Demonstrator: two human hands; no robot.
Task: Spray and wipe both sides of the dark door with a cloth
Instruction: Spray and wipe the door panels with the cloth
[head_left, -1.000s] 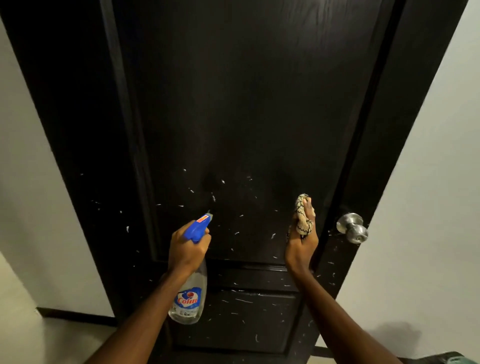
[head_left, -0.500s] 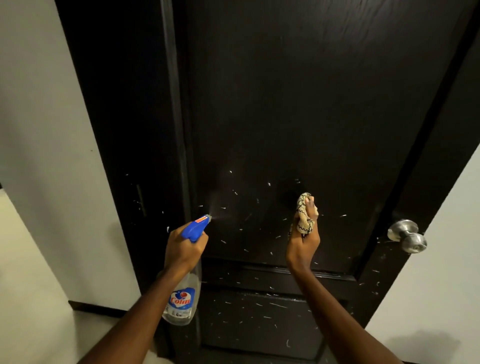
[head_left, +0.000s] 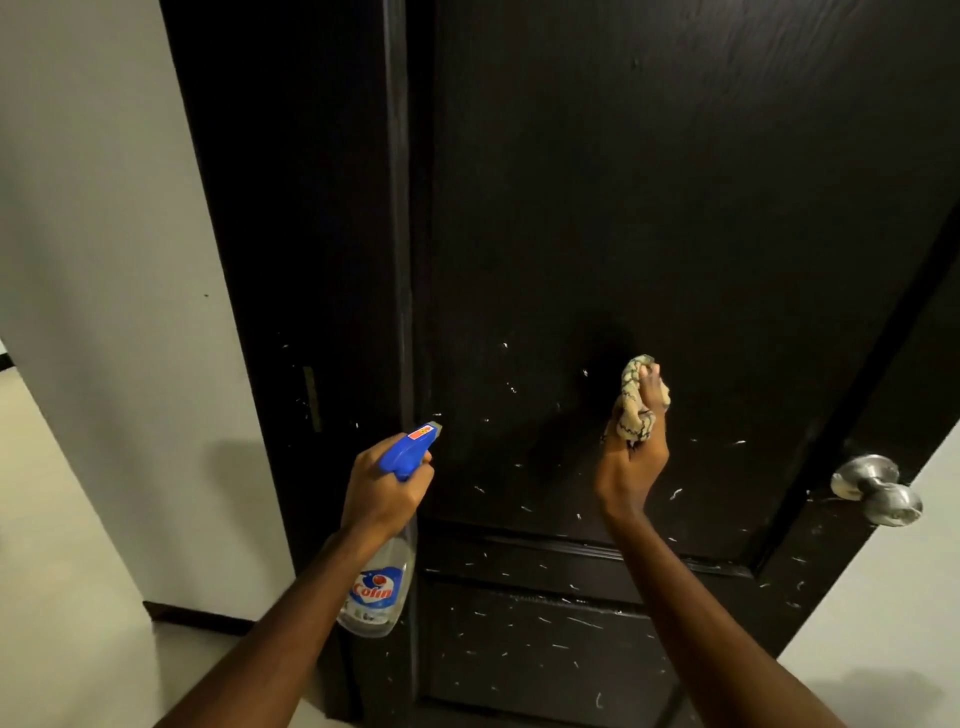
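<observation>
The dark door fills most of the view, its lower half flecked with small white marks and droplets. My left hand grips a clear spray bottle with a blue trigger head, its nozzle aimed at the door's left stile. My right hand holds a bunched cream patterned cloth against the middle panel, a little above the horizontal rail.
A round metal doorknob sticks out at the door's right edge. A pale wall stands left of the dark frame, another pale wall at the lower right. Light floor shows at the lower left.
The view has swung left, so the door and knob sit further right. My left hand keeps the bottle pointed at the door's left side. My right hand with the cloth has risen slightly on the panel.
</observation>
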